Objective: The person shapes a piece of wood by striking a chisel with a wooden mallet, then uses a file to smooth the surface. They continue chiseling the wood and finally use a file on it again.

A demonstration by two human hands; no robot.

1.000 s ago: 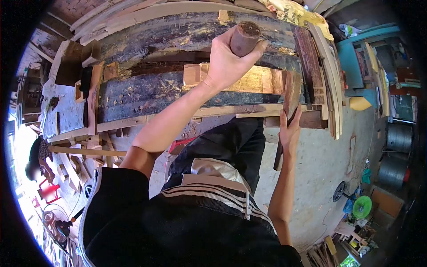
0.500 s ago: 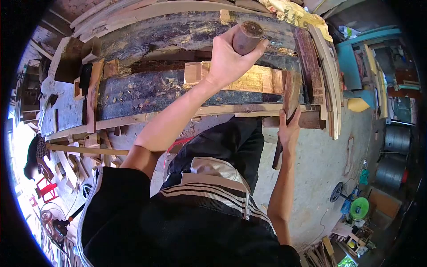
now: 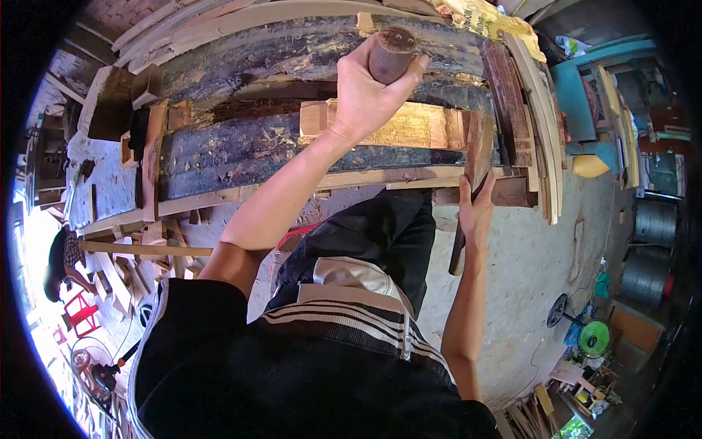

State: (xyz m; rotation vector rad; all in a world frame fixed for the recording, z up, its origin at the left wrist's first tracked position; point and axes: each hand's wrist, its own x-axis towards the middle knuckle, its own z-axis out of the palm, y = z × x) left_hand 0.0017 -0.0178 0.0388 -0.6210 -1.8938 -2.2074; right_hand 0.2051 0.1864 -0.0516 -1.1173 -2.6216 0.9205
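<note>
My left hand (image 3: 369,99) is wrapped round a dark, rounded wooden piece (image 3: 393,55) with a flat top, held above the bench. Beneath it a pale wood block (image 3: 417,126) with a carved yellowish face lies across the dark, scarred workbench (image 3: 227,157). At the bench's front edge, my right hand (image 3: 476,208) grips a long, worn wooden bar (image 3: 479,150). Its upper part rests by the block's right end, and its lower part hangs past the edge. What lies under my left hand is hidden.
Long boards (image 3: 545,132) lie at the bench's right end. A hollow wooden box (image 3: 110,102) stands at the left end. A wooden pole (image 3: 146,249) juts in below the bench. Farther off are a green fan (image 3: 594,339) and a red stool (image 3: 80,314).
My left hand has moved slightly left and up with the rounded wooden piece in it. My right hand and the wooden bar have hardly moved.
</note>
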